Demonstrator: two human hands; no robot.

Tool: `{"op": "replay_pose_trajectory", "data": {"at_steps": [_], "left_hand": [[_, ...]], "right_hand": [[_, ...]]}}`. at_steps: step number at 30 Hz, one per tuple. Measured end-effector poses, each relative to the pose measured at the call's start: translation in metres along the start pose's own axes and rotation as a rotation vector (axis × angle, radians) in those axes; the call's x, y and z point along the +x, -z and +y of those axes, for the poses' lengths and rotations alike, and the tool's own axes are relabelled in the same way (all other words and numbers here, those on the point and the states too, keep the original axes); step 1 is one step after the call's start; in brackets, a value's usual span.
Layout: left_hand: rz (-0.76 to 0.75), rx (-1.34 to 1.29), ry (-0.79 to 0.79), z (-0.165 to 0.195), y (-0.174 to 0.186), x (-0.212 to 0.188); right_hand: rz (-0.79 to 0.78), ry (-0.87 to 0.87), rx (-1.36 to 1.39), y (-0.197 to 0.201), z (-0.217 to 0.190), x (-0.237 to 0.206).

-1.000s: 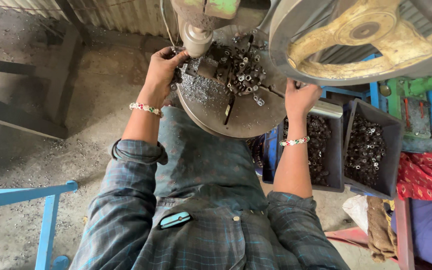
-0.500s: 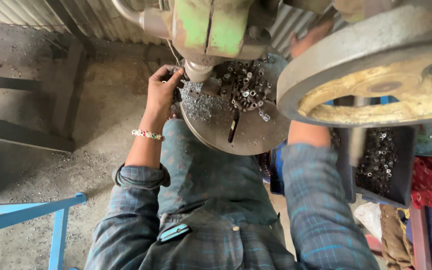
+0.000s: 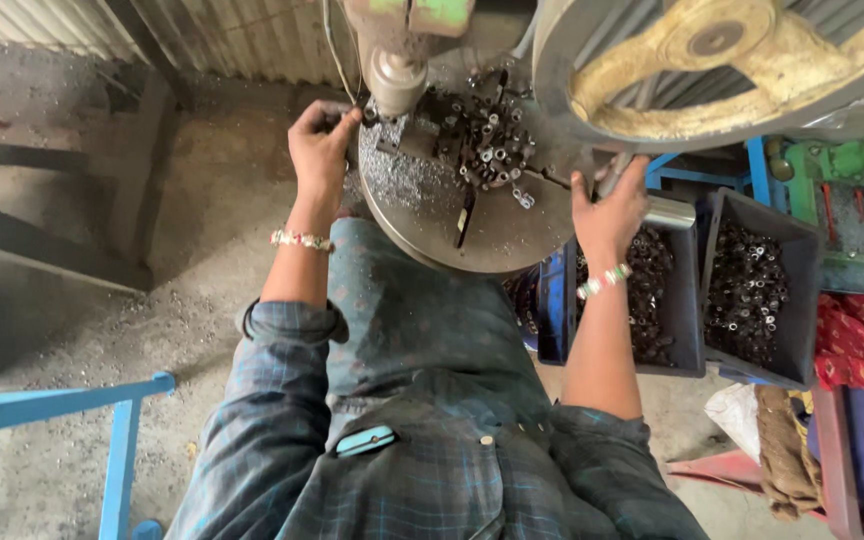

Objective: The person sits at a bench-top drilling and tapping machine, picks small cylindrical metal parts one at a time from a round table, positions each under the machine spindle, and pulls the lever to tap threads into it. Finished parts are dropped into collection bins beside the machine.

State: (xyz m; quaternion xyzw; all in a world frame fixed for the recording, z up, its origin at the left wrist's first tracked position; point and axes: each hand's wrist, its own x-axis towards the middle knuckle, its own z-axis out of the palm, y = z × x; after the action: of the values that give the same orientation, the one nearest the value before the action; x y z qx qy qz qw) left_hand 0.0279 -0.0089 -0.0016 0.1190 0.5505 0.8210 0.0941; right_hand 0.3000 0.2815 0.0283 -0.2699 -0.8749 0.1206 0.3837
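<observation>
Starting at the lower left of the frame, a blue metal frame (image 3: 47, 415) is standing on the dusty concrete floor (image 3: 152, 290), with corrugated sheeting (image 3: 202, 35) running along the top edge. Moving right, the left hand (image 3: 320, 150) is reaching up to the left rim of the round steel table (image 3: 497, 235), fingers pinched together on something small right below the press ram (image 3: 396, 75); what exactly it is pinching is too small to tell. A beaded bracelet (image 3: 302, 240) is sitting on that wrist. In the centre, a heap of small metal nuts (image 3: 487, 135) is lying on the table's upper part, with fine shavings spread just left of it. Above and to the right, the big yellow-spoked flywheel (image 3: 722, 60) is overhanging the table and blocking much of the machine. Under its rim, the right hand (image 3: 607, 210) is wrapped around a shiny metal handle (image 3: 667, 212), fingers closed on it. Further right, two dark bins (image 3: 712, 300) full of nuts are sitting side by side, and a red cloth (image 3: 862, 340) is lying at the right edge.
</observation>
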Motion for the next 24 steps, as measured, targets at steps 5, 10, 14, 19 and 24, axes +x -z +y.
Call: {"op": "replay_pose_trajectory", "data": {"at_steps": [5, 10, 14, 19, 24], "left_hand": [[0.03, -0.004, -0.041, -0.014, -0.002, 0.007], [0.09, -0.019, 0.042, -0.009, 0.015, 0.024], [0.137, -0.315, 0.133, 0.026, 0.059, 0.046], [0.138, -0.065, 0.336, 0.029, 0.057, 0.037], [0.158, -0.022, 0.252, -0.011, 0.007, 0.026]], "right_hand": [[-0.092, -0.014, 0.006, 0.016, -0.004, -0.004], [-0.044, 0.012, -0.001, 0.008, -0.009, 0.002], [-0.055, -0.017, 0.03, 0.006, -0.007, 0.0], [-0.06, -0.07, 0.046, -0.003, -0.007, 0.005], [-0.004, -0.01, -0.001, -0.011, -0.007, 0.012]]}}
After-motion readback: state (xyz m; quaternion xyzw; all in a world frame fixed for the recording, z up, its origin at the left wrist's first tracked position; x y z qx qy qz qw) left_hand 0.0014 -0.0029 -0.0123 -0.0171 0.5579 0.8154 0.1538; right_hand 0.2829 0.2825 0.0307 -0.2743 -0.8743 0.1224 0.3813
